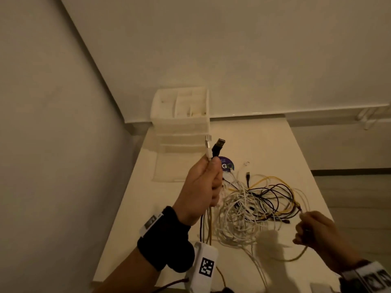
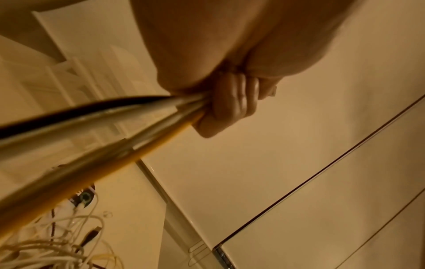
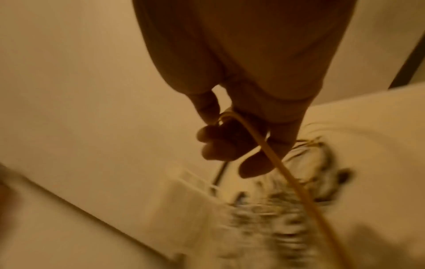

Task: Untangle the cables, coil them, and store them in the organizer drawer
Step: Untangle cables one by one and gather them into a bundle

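A tangle of white, yellow and dark cables lies on the white table. My left hand is raised above the table's left side and grips a bundle of cables. A black USB plug and a white plug stick up out of that fist. At the right, my right hand holds a yellow cable that runs back down to the pile. The white plastic organizer with its drawers stands at the table's far left, against the wall.
A round dark sticker lies on the table just behind the left hand. The walls meet in a corner left of the organizer. The table's right edge drops to the floor. Bare tabletop stretches beyond the cable pile.
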A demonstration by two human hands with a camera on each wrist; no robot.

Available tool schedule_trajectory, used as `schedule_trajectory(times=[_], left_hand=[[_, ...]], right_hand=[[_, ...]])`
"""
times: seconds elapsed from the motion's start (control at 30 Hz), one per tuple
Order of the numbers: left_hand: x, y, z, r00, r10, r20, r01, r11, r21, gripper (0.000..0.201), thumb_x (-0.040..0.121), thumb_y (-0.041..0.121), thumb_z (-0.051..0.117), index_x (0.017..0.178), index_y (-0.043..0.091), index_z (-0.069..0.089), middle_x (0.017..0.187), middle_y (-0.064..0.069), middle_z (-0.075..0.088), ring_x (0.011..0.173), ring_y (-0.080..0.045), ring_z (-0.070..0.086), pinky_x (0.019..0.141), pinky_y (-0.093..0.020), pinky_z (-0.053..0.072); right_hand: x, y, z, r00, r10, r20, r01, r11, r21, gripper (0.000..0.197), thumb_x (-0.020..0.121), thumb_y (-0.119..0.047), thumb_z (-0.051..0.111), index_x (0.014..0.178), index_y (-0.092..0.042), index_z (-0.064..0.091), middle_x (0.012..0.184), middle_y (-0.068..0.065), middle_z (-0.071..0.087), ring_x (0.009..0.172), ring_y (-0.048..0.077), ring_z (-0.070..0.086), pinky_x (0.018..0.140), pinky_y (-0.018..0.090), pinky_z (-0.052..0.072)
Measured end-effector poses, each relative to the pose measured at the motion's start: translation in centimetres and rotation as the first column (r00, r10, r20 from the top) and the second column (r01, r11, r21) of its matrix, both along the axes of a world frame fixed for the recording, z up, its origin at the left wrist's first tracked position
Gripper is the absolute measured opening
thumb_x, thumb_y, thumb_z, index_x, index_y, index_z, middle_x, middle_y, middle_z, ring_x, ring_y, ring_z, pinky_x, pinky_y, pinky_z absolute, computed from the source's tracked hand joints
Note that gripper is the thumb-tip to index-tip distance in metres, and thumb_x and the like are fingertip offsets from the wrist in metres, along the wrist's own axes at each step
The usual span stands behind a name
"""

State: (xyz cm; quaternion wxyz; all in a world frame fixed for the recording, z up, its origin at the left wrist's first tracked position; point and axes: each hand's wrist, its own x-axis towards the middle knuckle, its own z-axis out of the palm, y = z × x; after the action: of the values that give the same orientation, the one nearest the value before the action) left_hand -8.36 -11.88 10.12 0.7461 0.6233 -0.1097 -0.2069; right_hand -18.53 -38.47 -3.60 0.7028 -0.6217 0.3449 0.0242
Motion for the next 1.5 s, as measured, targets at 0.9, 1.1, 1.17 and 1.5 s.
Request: schedule_trajectory(times=[0.9,1.1,1.17,1.5], left_hand=[[4.6,1.5,4.2,0.959,0.249,0.134,-0.204,0.937,-0.283,0.043,0.101,0.046,0.028,0.071,0.017,0.043,0.055,0.002,0.039,0.042,-0.015,0.043,0.051,-0.034,0.048],[8.1,7.0,8.9,0.881,0.400,0.253,-0.308,0.891,-0.335,0.042,0.102,0.046,0.027,0.071,0.020,0.039,0.051,0.008,0.026,0.039,-0.006,0.015,0.040,-0.014,0.015],[7.3,7.1,8.3,0.868,0.341,0.361,-0.282,0.937,-0.205,0.038,0.098,0.044,0.037,0.071,0.020,0.045,0.049,0.011,0.029,0.037,-0.006,0.018,0.037,-0.015,0.018],[3.0,-0.5,1.1,0.786,-0.108,0.609,-0.149,0.923,0.355,0.034,0.087,0.051,0.059,0.106,0.026,0.071,0.088,-0.015,0.072,0.078,-0.035,0.067,0.067,-0.052,0.054]], right_hand=[[4.2,13.2,8.7,0.708,0.595,0.380,-0.281,0.731,-0.622,0.018,0.098,-0.027,0.049,0.084,-0.021,0.060,0.064,-0.001,0.059,0.055,0.011,0.055,0.055,0.024,0.046],[4.2,9.7,3.5,0.759,0.600,0.254,-0.299,0.667,-0.682,0.039,0.091,-0.054,0.042,0.071,-0.024,0.057,0.059,-0.007,0.053,0.055,0.006,0.049,0.056,0.025,0.039],[4.8,9.1,3.8,0.774,0.566,0.284,-0.242,0.679,-0.694,0.046,0.088,-0.056,0.044,0.064,-0.018,0.053,0.054,-0.004,0.047,0.051,0.004,0.043,0.054,0.027,0.036],[9.1,8.8,13.1,0.681,0.508,0.528,-0.237,0.835,-0.497,0.041,0.082,-0.038,0.057,0.053,-0.009,0.053,0.050,-0.001,0.043,0.053,0.013,0.037,0.056,0.030,0.031]])
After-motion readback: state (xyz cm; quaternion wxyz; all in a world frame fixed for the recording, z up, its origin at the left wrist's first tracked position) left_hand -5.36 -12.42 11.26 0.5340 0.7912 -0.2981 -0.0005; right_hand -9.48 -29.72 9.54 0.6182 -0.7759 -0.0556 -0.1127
